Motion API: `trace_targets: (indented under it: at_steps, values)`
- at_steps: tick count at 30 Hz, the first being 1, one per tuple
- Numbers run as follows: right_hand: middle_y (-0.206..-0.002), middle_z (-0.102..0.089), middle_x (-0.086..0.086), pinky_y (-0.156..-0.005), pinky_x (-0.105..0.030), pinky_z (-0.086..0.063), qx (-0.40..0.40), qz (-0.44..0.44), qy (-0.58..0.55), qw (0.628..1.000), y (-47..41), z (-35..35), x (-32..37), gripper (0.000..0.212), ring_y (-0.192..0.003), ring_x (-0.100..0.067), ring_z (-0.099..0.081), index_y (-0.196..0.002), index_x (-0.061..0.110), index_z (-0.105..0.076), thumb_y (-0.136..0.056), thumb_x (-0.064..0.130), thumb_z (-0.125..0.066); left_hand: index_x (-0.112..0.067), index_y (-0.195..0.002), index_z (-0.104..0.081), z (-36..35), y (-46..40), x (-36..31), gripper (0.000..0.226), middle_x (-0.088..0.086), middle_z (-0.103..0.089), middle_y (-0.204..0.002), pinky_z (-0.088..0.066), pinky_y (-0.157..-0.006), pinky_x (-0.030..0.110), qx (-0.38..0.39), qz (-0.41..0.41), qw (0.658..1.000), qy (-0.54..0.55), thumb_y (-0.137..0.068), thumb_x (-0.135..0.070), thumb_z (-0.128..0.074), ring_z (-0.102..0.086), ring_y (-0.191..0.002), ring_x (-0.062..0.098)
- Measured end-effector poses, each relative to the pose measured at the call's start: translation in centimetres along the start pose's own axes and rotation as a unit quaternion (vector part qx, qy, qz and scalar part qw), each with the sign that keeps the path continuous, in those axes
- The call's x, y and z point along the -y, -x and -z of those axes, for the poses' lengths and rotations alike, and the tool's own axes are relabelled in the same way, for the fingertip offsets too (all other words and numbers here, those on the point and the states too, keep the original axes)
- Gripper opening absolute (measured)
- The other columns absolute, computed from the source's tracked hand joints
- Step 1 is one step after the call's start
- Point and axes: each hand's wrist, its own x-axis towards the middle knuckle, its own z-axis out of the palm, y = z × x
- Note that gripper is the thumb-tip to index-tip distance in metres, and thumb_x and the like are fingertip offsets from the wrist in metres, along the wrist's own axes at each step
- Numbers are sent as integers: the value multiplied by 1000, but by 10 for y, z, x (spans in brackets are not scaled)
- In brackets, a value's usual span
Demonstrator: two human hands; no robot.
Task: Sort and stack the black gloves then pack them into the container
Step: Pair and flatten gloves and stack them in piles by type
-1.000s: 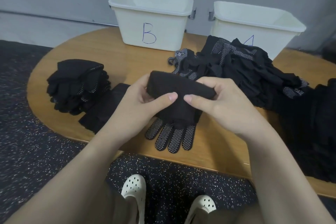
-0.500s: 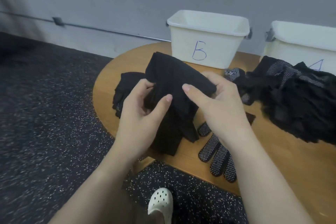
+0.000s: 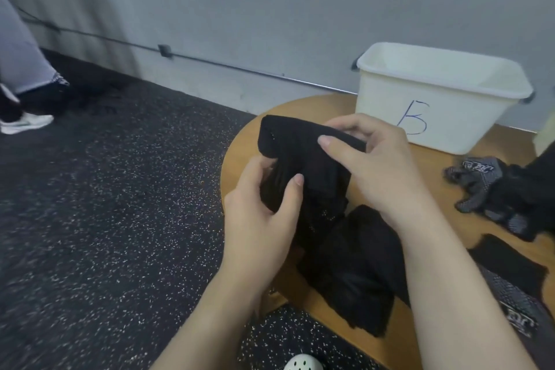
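Observation:
A folded black glove bundle (image 3: 303, 156) is held up over the left end of the wooden table (image 3: 450, 171). My left hand (image 3: 264, 207) grips its lower left part, thumb on the front. My right hand (image 3: 372, 159) pinches the upper right edge. Directly below lies a stack of black gloves (image 3: 357, 267) on the table. The white container marked B (image 3: 435, 99) stands at the back, apart from my hands. A loose heap of dotted black gloves (image 3: 492, 192) lies at the right.
A flat dotted glove (image 3: 510, 276) lies at the table's right front. Speckled dark floor (image 3: 105, 219) spreads to the left. Another person's leg and white shoe (image 3: 24, 123) stand at the far left. My white shoe (image 3: 303, 363) shows below the table edge.
My view has swung left. Both hands have carried the glove bundle leftward, from above the dotted glove at the table's front to over the stack at the left end.

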Motion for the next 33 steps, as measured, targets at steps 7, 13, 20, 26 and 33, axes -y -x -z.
trace_targets:
  at_steps: [7, 13, 20, 26, 33]
  values:
    - [-95, -75, 17, -71, -9, -48, -29, -31, -9, 999, -15, -10, -19, 9, -88, 5, -68, -96, 27, -76, -90, 21, -78, -29, -95, -73, 2, -15, 20, 13, -18, -71, -85, -52, -77, 25, -64, 82, 994, -17, -86, -29, -82, -65, -85, 8]
    - [-95, -74, 14, -73, -10, -44, -27, -34, 64, 997, -15, -14, -34, 14, -88, 9, -65, -93, 34, -71, -90, 22, -78, -32, -96, -70, 2, -14, 26, 12, -22, -69, -92, -49, -84, 23, -70, 81, 993, -39, -88, -37, -78, -63, -93, 4]
    - [-107, -70, 24, -88, -7, -41, -31, 4, 122, 992, -4, -12, -32, 13, -105, 16, -59, -105, 33, -71, -95, 26, -71, -35, -104, -63, 0, -12, 28, 18, -19, -63, -101, -48, -94, 49, -65, -20, 990, -120, -90, -46, -64, -59, -100, 6]
    - [-133, -62, 21, -113, -16, -33, 6, 67, 161, 985, 13, -20, -24, 28, -132, 5, -49, -124, 29, -71, -97, 35, -66, -27, -115, -67, -1, -13, 34, 24, -16, -63, -116, -48, -99, 46, -30, -56, 988, -143, -96, -38, -58, -58, -114, 7]
    - [-157, -42, 21, -130, -31, -8, 67, 44, 214, 974, 25, -31, -32, 40, -150, 8, -22, -146, 33, -56, -107, 35, -47, -21, -135, -67, -8, -24, 43, 38, -8, -56, -148, -36, -120, 36, 41, -78, 989, -119, -103, -31, -48, -43, -143, 4]
